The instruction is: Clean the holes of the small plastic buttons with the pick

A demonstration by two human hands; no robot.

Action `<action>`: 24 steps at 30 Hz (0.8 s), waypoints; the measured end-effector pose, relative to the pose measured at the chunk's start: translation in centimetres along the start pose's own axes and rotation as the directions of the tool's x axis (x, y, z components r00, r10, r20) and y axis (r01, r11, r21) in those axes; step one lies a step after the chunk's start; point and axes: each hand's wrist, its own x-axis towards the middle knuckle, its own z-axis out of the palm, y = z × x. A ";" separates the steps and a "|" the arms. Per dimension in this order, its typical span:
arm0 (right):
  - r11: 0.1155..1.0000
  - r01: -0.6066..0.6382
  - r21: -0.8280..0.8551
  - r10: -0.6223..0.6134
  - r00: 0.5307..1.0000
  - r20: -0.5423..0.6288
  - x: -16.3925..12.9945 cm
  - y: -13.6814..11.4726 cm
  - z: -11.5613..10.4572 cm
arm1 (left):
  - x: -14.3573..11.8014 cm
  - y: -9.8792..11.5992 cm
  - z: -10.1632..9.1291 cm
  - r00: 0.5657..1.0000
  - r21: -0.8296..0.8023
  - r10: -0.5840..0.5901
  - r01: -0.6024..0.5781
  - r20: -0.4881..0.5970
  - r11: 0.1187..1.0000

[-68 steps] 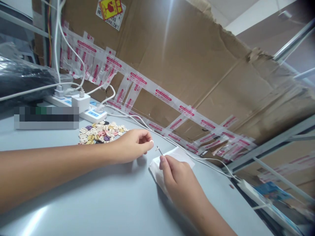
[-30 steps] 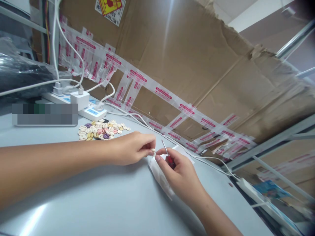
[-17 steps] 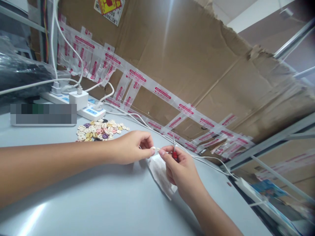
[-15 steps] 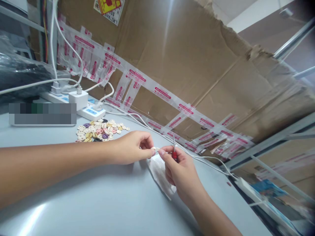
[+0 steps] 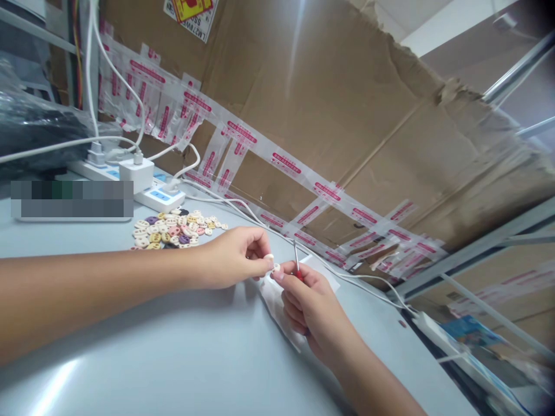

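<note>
At the centre of the frame our left hand (image 5: 234,257) pinches a small white ring-shaped bead (image 5: 276,267) between thumb and forefinger. Our right hand (image 5: 310,303) now touches that bead with its fingertips, closed around a thin red-handled metal pick (image 5: 296,261) that has swung upright since a second ago. Both hover over a white paper sheet (image 5: 277,300) on the pale grey counter (image 5: 195,358). A heap of coloured flat beads (image 5: 173,228) lies left of centre.

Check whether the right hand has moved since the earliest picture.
Yes. The right hand has come up off the white paper toward the left hand, meeting it at the small white piece.
</note>
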 end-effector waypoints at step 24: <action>0.999 -0.012 -0.036 0.013 0.999 0.040 -0.1 -0.3 -0.4 | 0.2 -0.4 -0.3 0.998 -0.062 -0.010 0.013 0.055 0.998</action>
